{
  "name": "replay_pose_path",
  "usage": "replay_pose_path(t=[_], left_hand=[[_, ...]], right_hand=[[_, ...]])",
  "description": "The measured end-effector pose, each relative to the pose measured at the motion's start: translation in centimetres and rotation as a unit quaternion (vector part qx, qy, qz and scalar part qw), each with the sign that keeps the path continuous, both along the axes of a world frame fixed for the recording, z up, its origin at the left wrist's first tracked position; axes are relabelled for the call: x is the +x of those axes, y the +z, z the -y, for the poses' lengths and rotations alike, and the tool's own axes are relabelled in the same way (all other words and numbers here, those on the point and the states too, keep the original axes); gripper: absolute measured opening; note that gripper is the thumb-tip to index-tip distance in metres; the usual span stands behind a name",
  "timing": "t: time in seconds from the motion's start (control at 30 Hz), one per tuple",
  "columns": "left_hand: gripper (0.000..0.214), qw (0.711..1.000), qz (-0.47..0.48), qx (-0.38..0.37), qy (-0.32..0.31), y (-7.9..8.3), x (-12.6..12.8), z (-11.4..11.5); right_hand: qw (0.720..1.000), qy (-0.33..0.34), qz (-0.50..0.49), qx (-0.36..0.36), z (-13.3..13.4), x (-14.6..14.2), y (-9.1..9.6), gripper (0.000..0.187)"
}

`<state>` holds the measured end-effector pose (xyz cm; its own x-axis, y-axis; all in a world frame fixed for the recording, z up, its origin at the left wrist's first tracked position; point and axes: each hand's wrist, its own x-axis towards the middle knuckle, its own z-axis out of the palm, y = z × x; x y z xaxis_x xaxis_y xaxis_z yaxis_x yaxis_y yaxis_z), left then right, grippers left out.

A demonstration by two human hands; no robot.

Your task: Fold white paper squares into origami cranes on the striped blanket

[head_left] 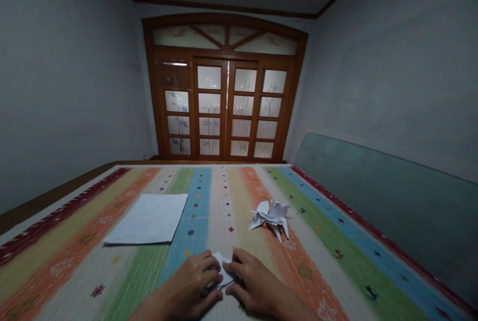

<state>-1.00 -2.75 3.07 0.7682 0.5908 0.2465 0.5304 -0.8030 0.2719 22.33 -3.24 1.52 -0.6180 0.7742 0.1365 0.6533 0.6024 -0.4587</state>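
My left hand [194, 278] and my right hand [252, 281] rest side by side on a striped cloth near the front edge. Their fingers are pressed down on a small folded white paper [223, 266] that lies between them, mostly hidden under the fingertips. A finished white origami figure [272, 216] sits on the cloth a little beyond my right hand. Further left lies a flat white sheet of paper [149, 219].
The many-coloured striped cloth [209, 196] covers a wide flat surface. A green panel [373, 196] leans along the right wall. A brown wooden door with frosted panes [224, 107] stands at the far end of the room.
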Motion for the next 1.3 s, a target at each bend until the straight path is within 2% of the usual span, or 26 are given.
replay_pose_path(t=[0.13,0.27,0.5,0.63,0.83,0.97,1.17,1.3], left_hand=[[0.008,0.997,0.066,-0.029,0.016,-0.6,0.0,-0.1],[0.009,0.993,0.099,-0.047,0.043,-0.5,0.2,-0.1],[0.014,0.997,0.069,0.015,0.040,-0.7,0.8,-0.1],[0.018,0.996,0.070,0.009,0.058,-1.4,0.6,-0.4],[0.019,0.996,0.076,-0.007,0.038,-1.7,0.4,-0.9],[0.022,0.998,0.060,0.021,0.020,-1.3,0.4,-0.4],[0.009,0.996,0.060,0.049,0.054,-1.9,1.1,0.1],[0.018,0.992,0.105,0.020,0.063,-2.4,1.5,0.1]], right_hand=[[1.000,-0.002,0.004,0.012,-0.3,0.0,-0.5,0.022],[1.000,-0.005,0.008,0.022,-0.5,0.0,-0.6,0.020],[0.999,-0.013,-0.001,0.048,-0.5,-0.3,-0.8,0.018],[0.998,-0.024,-0.026,0.057,-1.0,-0.5,-1.8,0.021],[0.996,-0.040,-0.074,0.039,-1.7,-0.4,-3.1,0.023],[0.994,-0.039,-0.092,0.039,-1.9,-0.4,-3.0,0.025],[0.991,-0.055,-0.116,0.022,-2.2,-0.3,-3.0,0.027],[0.990,-0.062,-0.128,0.005,-2.2,-0.1,-2.7,0.028]])
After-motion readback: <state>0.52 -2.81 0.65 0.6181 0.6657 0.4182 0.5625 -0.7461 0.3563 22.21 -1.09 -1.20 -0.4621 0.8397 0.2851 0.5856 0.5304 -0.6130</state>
